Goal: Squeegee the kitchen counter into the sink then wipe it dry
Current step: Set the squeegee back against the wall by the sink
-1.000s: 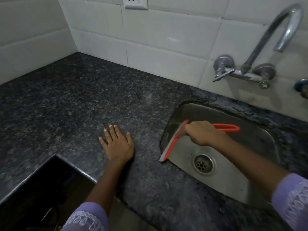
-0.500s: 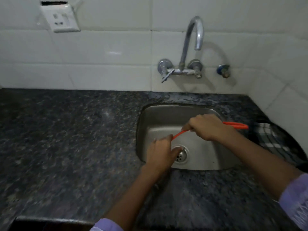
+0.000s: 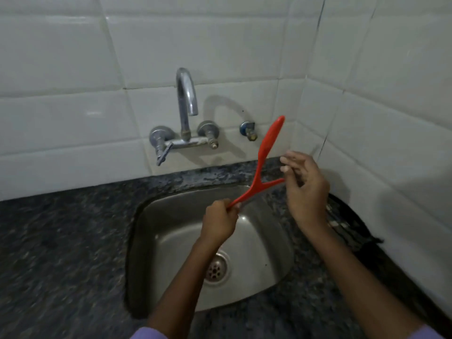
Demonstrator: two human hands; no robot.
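The red squeegee is lifted over the steel sink, its long handle pointing up toward the tiled wall. My left hand is closed around one end of its cross bar above the basin. My right hand is at the bar's other end, fingers spread and loose, with the tip just touching them. The dark speckled granite counter surrounds the sink. A dark checked cloth lies on the counter to the right of the sink, partly hidden by my right forearm.
A chrome tap with two valves is mounted on the white tiled wall behind the sink, and a small blue valve sits to its right. The drain is in the basin floor. A tiled side wall closes the right.
The squeegee has come up out of the basin and turned handle-up. My left hand left the counter and took hold of the bar's end. My right hand's grip has loosened.
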